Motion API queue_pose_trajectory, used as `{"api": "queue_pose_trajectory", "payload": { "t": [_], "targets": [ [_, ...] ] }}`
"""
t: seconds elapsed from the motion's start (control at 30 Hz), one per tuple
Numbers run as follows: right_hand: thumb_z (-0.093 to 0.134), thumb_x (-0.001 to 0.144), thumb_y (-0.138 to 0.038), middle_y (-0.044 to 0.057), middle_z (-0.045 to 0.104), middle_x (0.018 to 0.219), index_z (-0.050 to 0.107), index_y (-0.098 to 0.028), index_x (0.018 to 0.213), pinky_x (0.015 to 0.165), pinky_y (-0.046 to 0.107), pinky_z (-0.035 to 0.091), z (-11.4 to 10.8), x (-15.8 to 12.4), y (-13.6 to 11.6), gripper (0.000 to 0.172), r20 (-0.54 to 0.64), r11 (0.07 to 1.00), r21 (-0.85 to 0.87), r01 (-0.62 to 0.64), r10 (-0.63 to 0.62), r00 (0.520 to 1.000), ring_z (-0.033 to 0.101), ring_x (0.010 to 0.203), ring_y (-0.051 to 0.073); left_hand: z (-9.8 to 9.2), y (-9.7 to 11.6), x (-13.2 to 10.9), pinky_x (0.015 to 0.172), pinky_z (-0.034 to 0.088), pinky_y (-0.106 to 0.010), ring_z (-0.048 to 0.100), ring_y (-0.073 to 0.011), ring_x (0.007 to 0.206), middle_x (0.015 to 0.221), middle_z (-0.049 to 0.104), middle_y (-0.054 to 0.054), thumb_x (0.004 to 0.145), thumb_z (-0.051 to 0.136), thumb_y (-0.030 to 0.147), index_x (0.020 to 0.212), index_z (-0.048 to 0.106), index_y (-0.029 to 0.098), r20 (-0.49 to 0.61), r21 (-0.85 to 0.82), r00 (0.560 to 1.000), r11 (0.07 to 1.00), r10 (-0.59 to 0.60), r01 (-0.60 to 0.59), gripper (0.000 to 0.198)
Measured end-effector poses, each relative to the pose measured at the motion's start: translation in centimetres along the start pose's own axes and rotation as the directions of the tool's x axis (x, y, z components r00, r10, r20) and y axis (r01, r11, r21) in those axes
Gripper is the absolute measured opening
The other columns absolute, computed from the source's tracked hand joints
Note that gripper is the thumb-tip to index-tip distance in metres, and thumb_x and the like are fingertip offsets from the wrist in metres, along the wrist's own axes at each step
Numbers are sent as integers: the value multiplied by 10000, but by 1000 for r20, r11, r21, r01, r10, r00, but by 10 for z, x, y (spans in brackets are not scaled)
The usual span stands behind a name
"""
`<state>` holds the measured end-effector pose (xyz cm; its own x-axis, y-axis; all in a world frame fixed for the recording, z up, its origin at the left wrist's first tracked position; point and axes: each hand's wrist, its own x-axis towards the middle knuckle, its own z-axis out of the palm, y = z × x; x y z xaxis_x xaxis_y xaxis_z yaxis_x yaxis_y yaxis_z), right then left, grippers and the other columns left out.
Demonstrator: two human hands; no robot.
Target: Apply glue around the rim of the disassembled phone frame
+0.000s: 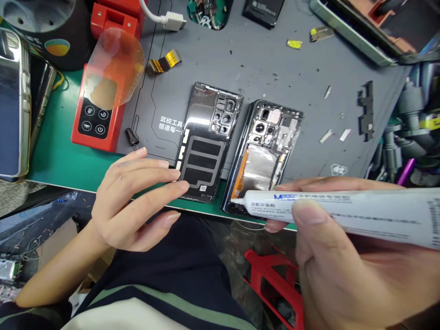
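My right hand (330,247) is wrapped round a white glue tube (371,215) with blue and black print. The tube's nozzle points left, over the lower left corner of an opened phone (261,160) whose camera modules, orange ribbon cable and silver battery area show. Whether the nozzle touches the frame, I cannot tell. To its left lies a phone back cover (206,142), inner side up, with lens openings and grey outlined pads. My left hand (137,197) has its fingers spread, with fingertips at the cover's lower left edge.
A red device with touch buttons (98,123) stands at left under a translucent disc (117,64). A gold flex cable (165,62), a white cable plug (173,21) and small scraps lie on the grey mat (254,59). A black bracket (365,110) and tools are at right.
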<state>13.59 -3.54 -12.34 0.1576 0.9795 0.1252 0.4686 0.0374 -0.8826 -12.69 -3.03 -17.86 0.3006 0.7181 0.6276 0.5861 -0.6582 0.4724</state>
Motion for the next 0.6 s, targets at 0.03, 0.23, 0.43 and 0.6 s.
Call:
{"api": "queue_pose_trajectory", "payload": {
  "t": [0.03,0.23,0.43,0.6],
  "targets": [
    [795,821,-224,46,682,809,681,-190,828,649,431,628,0,0,0,120,-2,1000,4,3,-3,1000,708,708,238,0,0,0,1112,587,-433,759,-215,1073,1116,781,-45,962,598,311,1177,717,215,3,3,1000,1000,0,0,264],
    [795,811,-202,13,667,751,671,-195,855,661,430,626,1,1,2,132,1,999,29,35,-35,999,698,684,230,-1,0,1,1118,583,-434,760,-213,1067,1109,782,-45,959,600,311,1175,716,211,0,2,1000,1000,3,-3,265],
    [790,808,-212,21,671,726,668,-178,876,625,392,613,4,7,1,143,-1,1000,20,22,-22,1000,704,686,229,-1,-1,0,1117,586,-443,758,-216,1075,1127,783,-41,962,601,319,1179,718,230,20,7,1000,1000,-3,3,262],
    [805,797,-213,55,695,824,660,-171,892,548,388,580,1,8,1,178,-6,999,44,-5,5,1000,696,665,235,-1,-1,2,1121,581,-428,761,-215,1062,1103,781,-46,957,603,303,1172,722,198,8,-5,1000,1000,4,-4,267]
  ]
}}
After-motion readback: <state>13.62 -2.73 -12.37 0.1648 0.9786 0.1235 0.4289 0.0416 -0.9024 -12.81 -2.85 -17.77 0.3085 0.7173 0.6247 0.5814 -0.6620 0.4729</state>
